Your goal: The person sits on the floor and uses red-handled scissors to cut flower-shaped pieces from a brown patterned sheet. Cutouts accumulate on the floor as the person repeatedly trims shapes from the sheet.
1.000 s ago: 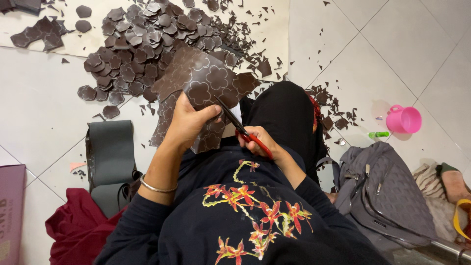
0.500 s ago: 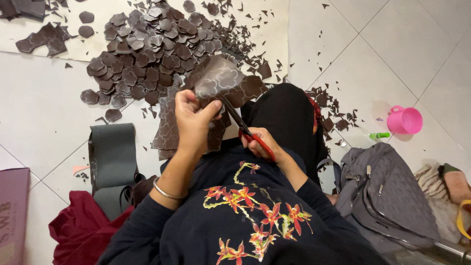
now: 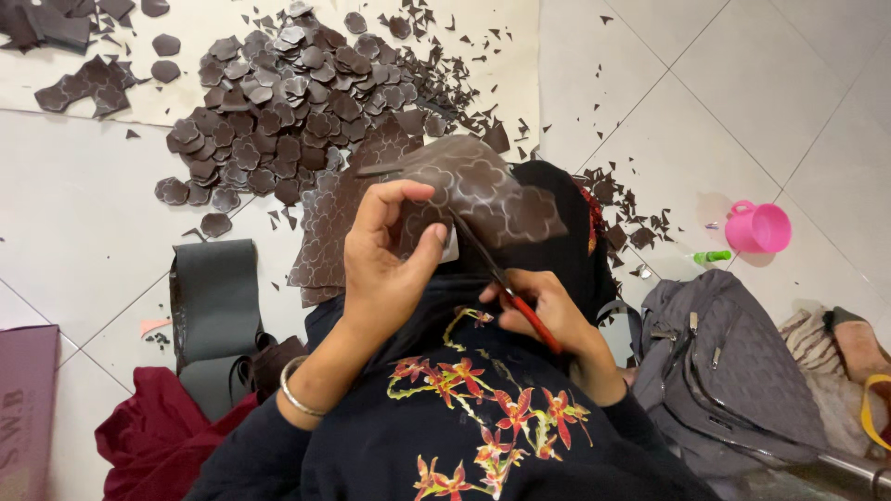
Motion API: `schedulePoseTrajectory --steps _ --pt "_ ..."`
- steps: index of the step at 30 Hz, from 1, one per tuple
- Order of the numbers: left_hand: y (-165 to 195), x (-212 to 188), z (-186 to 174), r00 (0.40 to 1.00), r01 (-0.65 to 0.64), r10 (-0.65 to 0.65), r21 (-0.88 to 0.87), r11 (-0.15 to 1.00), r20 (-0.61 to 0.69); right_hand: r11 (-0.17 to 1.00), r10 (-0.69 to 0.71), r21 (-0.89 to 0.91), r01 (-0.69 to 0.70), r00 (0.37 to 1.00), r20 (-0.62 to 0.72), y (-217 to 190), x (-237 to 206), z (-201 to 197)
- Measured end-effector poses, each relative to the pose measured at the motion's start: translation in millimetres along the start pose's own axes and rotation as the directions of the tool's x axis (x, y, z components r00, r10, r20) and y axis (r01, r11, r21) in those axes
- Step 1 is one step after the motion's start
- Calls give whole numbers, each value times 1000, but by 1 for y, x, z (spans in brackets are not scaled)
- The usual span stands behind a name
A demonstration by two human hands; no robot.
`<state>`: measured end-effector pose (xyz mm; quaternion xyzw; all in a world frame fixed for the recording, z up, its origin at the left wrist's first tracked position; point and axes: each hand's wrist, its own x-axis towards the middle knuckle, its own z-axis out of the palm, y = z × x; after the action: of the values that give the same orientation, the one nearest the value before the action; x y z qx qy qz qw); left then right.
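Nearest, the right hand (image 3: 543, 311) grips red-handled scissors (image 3: 506, 288), blades biting into a dark brown leather sheet (image 3: 483, 190) stamped with scalloped outlines. The left hand (image 3: 385, 264) pinches that sheet, bowed, above the lap. Farther on the white tiled floor (image 3: 83, 213) lies a heap of cut scalloped pieces (image 3: 288, 102).

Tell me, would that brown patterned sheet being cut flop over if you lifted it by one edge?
Probably yes. The sheet curves and droops where the left hand pinches it, so it looks pliable, not rigid. It seems thin and light, since one hand lifts it while the right hand works the scissors. The cut pieces lie flat, so they are unlikely to roll.
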<state>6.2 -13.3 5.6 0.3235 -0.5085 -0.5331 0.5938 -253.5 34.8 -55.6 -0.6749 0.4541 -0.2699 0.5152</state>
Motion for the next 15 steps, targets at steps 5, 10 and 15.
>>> schedulePoseTrajectory --steps 5,10,15 --pt "27 -5 0 993 6 -11 47 999 117 999 8 40 -10 999 51 -12 -13 0" --pt "41 -9 0 976 124 -117 -32 992 184 1000 20 22 -21 999 27 -21 -26 2" --pt "44 -11 3 978 92 -100 46 995 186 995 -3 99 2 1000 11 -21 -31 8"
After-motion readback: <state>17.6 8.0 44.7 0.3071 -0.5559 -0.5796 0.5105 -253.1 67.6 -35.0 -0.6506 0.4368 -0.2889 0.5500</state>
